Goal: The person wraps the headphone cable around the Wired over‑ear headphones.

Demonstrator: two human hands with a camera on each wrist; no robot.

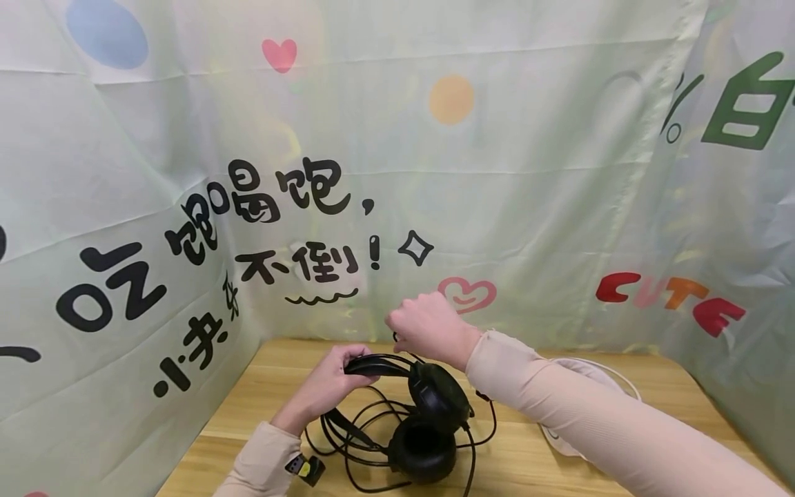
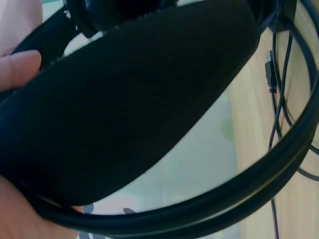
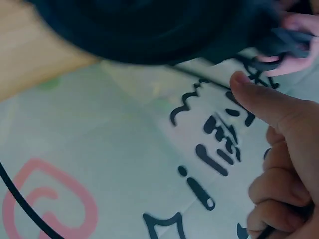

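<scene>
– While the headphones (image 1: 441, 399) are tilted over the worktop (image 1: 248, 393), how'll they handle?
– Prob. light; springy frame, soft padded headband (image 2: 124, 109). Cups may swing, & the thin cable (image 3: 265, 233) could snag, so no hard tugs. Best hold: mid-band, approx.
– Grips?
– Left grip (image 1: 326, 386): curled round the headband. Right grip (image 1: 435, 331): closed tight w/ cable in its fingers. Can't tell if the lower cup touches wood.

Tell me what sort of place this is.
Probably a makeshift tabletop booth: a wooden table is walled at the back and sides by printed cloth, with a black headset in the left hand.
</scene>
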